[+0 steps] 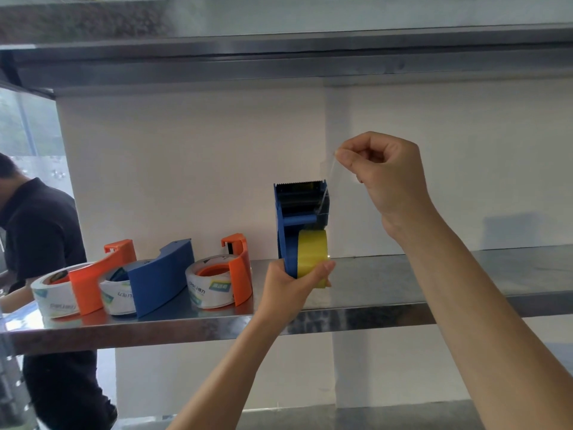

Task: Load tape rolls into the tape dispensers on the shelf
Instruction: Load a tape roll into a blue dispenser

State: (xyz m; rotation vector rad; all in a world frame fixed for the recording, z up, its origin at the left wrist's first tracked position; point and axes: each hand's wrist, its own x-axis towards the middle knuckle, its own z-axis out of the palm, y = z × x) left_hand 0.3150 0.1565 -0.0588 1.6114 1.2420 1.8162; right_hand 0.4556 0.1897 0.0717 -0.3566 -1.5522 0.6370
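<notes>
My left hand (290,285) grips the bottom of a blue tape dispenser (299,212) held upright over the steel shelf (403,283), with a yellowish tape roll (313,254) seated in it. A clear tape strip (328,178) runs up past the toothed blade, and my right hand (384,175) pinches its free end between thumb and forefinger, above and right of the dispenser. On the shelf to the left lie three loaded dispensers: an orange one (93,279), a blue one (158,276) and another orange one (238,268), each with a white printed roll.
An upper steel shelf (279,63) spans overhead. A white wall (186,166) backs the shelf. A person in dark clothes (40,243) stands at the far left beside the shelf's end. Bare steel extends along the shelf to the right of my hands.
</notes>
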